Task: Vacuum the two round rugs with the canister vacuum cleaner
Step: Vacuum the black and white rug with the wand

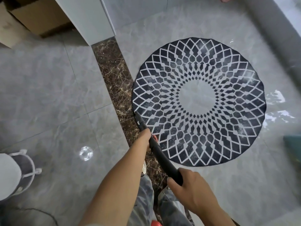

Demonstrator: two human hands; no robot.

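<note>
A round black rug (199, 101) with a white lattice pattern and a pale grey middle lies flat on the grey tile floor. White dust shows on its dark parts. A black vacuum wand (158, 150) slants up to the left, and its narrow nozzle tip (137, 115) touches the rug's left edge. My left hand (144, 138) grips the wand close to the nozzle. My right hand (193, 189) grips the wand's lower end. A second rug and the canister body are out of view.
A dark brown marble strip (114, 75) runs along the rug's left side. A white wall corner (97, 22) and a cardboard box (37, 17) stand at upper left. A white basket (22, 168) sits at lower left. White debris (276, 98) lies right of the rug.
</note>
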